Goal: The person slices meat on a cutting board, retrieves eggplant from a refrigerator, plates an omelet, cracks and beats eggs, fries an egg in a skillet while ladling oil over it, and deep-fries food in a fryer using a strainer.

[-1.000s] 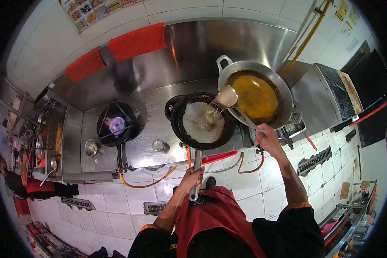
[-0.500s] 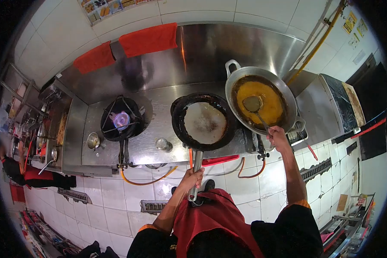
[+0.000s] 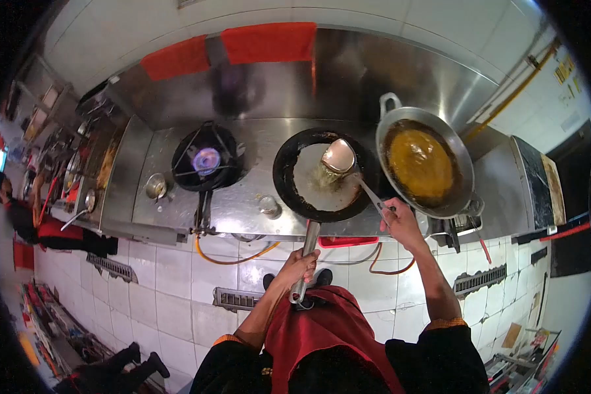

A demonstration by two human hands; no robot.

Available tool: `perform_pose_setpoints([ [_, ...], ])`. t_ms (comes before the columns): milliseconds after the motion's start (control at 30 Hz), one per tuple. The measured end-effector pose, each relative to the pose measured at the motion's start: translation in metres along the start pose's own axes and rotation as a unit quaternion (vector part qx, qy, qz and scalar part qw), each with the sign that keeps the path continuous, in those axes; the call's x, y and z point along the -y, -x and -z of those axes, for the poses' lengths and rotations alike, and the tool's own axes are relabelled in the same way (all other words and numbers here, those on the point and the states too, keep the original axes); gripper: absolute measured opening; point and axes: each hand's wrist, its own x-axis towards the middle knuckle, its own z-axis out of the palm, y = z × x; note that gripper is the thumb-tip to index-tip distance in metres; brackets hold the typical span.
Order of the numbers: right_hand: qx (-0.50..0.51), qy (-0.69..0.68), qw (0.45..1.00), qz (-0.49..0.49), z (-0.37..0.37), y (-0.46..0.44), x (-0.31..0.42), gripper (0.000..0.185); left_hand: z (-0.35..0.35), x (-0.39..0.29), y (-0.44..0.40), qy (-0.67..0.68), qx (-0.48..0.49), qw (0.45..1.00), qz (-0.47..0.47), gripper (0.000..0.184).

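My left hand is wrapped round the long metal handle of a blackened wok, whose inner bottom looks pale grey. In my right hand is the handle of a metal ladle. The ladle's bowl is tilted over the wok, and liquid appears to spill from its lower edge. To the right of the wok stands a wide two-handled metal pan containing golden-brown oil.
Left of the wok, a gas burner burns with a bluish flame. A metal canister and a small metal bowl stand on the steel counter. Red cloths hang over the backsplash. Another person works at the far left.
My right hand has brought the ladle leftward from the oil pan to above the wok and tipped it. My left hand keeps its hold on the wok handle. The camera view has shifted.
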Motion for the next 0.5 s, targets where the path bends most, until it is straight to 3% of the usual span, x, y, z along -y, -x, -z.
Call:
perform_pose_setpoints([
  [67,-0.021,0.129,0.986,0.1,-0.029,-0.006,-0.003,0.02,0.013,-0.006,0.012,0.007,0.02,1.0,-0.001,0.026],
  [167,-0.018,0.134,0.988,0.077,-0.073,0.002,0.052,0.021,0.043,-0.021,0.032,0.006,0.004,1.0,-0.019,0.03],
  [300,-0.104,0.204,0.948,0.22,-0.151,-0.01,0.08,0.024,0.108,-0.048,0.048,-0.009,-0.01,0.999,-0.052,0.032],
  [433,-0.068,0.135,0.971,0.187,-0.234,-0.028,0.131,0.025,0.185,-0.085,0.06,-0.023,-0.027,0.997,-0.062,0.034],
  [500,-0.092,0.12,0.96,0.234,-0.276,-0.047,0.137,0.029,0.216,-0.105,0.067,-0.038,-0.036,0.995,-0.083,0.035],
])
